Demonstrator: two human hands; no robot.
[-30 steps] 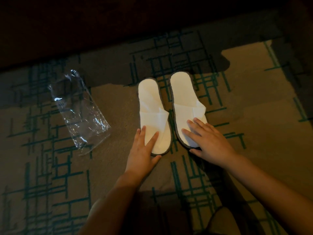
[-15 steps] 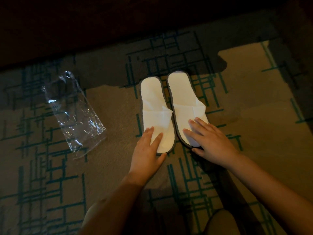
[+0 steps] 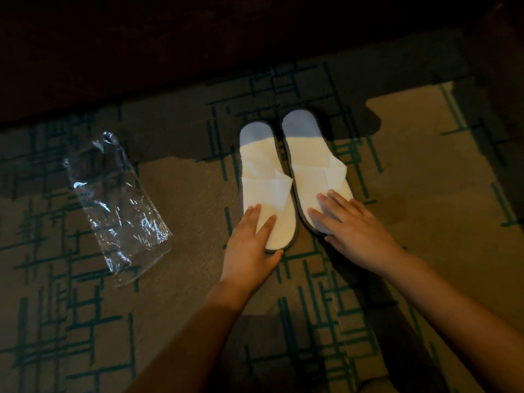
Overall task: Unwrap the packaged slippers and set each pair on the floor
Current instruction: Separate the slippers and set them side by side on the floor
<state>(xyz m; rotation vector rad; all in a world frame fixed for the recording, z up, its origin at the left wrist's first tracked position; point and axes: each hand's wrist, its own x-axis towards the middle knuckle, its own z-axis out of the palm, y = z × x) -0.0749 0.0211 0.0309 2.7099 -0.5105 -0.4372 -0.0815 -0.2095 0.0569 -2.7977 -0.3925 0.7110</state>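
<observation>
- While both slippers lay side by side on the patterned carpet (image 3: 425, 222), the placing step was judged nearly finished.
- Left slipper (image 3: 266, 177) was seen flat, toe end toward the person, heel partly in shadow.
- Right slipper (image 3: 314, 165) was set just beside it, edges near touching, heel a little farther away.
- Left hand (image 3: 249, 248) was laid open over the left slipper's toe end, fingers spread, thumb at the sole edge; nothing gripped.
- Right hand (image 3: 357, 225) was pressed flat and open on the right slipper's toe end; no grasp seen.
- Clear plastic wrapper (image 3: 116, 205) was left empty and crumpled on the carpet, well apart to the left of the pair.
- Step in hand was judged as final aligning of this pair.
- Next move was judged to call for lifting both hands off without dragging the light slippers askew.
- No further packaged pair was visible; dark area at top could not be made out.
</observation>
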